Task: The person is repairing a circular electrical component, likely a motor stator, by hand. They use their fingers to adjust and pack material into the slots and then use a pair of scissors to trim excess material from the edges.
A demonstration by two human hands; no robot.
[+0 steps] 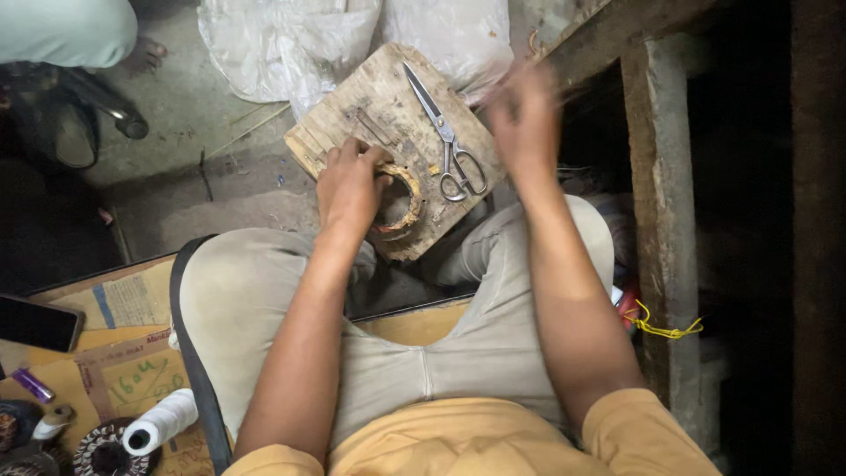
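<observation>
- Hands first: the left hand (351,183) presses down on a brown, worn ring-shaped piece (407,201) and grips its left edge with curled fingers.
- Ring piece lies on a rough, scratched wooden board (374,97) that rests by the person's knees, just past the grey trousers (493,344).
- Right hand (522,110) is up in the air over the board's right corner, at about 2 o'clock from the ring. It is blurred, so I cannot tell if it is open or closed, or if it holds anything.
- Long metal scissors (445,132) lie flat on the board, between the two hands. Their blades point to 11 o'clock and their loops sit at 5 o'clock, just beside the ring.
- From the right hand, the scissors lie at about 8 o'clock and near. The left hand is about as near, but it is busy with the ring.
- Off to 7 o'clock sits a white spool of thread (160,423) on flat cardboard (132,375), with a black phone (37,323) well apart from the board.
- White plastic bags (291,44) lie at 12 o'clock.
</observation>
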